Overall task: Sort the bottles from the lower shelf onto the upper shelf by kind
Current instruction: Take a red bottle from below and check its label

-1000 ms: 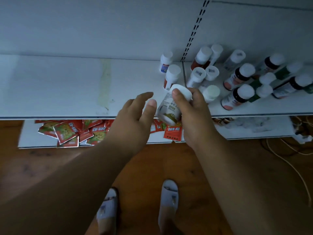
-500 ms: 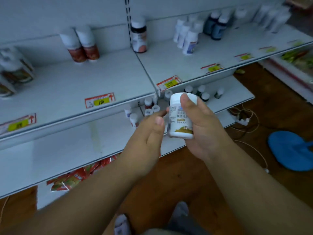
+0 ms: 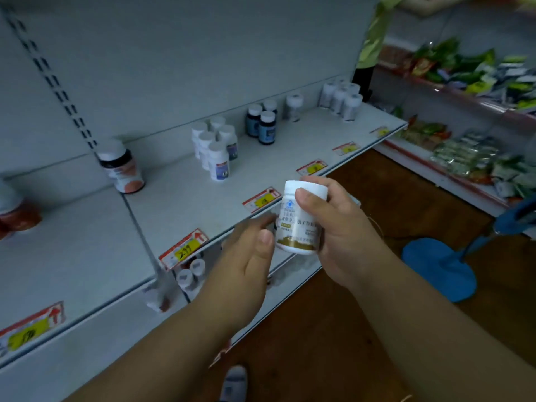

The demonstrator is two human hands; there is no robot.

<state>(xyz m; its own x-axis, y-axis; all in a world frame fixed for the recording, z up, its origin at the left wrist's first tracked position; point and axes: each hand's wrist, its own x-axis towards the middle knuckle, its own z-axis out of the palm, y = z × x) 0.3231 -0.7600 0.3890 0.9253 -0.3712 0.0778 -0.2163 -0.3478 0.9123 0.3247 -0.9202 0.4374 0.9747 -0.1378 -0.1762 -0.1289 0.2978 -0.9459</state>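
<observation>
My right hand (image 3: pixel 340 227) grips a white bottle (image 3: pixel 298 224) with a gold band, upright, in front of the upper shelf (image 3: pixel 87 256). My left hand (image 3: pixel 246 256) hovers beside the bottle with relaxed fingers, its thumb close to the label. On the upper shelf stand a dark bottle with a pink label (image 3: pixel 121 166), a cluster of white bottles (image 3: pixel 214 149), dark blue bottles (image 3: pixel 261 123), a clear bottle (image 3: pixel 294 105) and more white bottles (image 3: pixel 342 97) at the far right. A few bottles (image 3: pixel 190 275) show on the lower shelf under the edge.
Price tags (image 3: pixel 184 248) line the upper shelf's front edge. A red-brown bottle (image 3: pixel 14 216) sits at the far left. To the right stand racks of snack packets (image 3: pixel 470 158), a blue mop (image 3: pixel 441 268) on the wooden floor, and a person in green (image 3: pixel 374 33).
My view has risen and swung right from the lower shelf to the upper one. The white bottle has come up with my right hand; my left hand stays beside it.
</observation>
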